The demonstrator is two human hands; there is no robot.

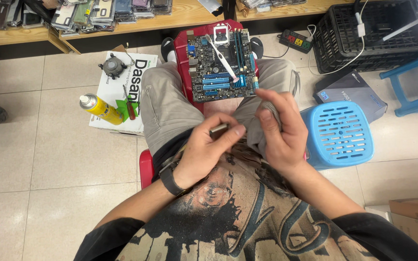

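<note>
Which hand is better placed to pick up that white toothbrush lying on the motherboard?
Probably the right hand: it sits closer to the toothbrush on the motherboard, gripping only shirt fabric. The left hand pinches a small metal part.

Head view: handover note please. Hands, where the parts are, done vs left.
Left hand: pinches a small flat metal square part over the lap.
Right hand: grips a bunched grey cloth beside that part.
Green computer motherboard: lies on the red plastic stool between the knees, a white toothbrush resting across it.
Yellow spray can, red-handled screwdriver and round black cooler fan: on the white box to the left.
Done: cooler fan is off the board.
Left: cannot tell how clean the part is.
</note>
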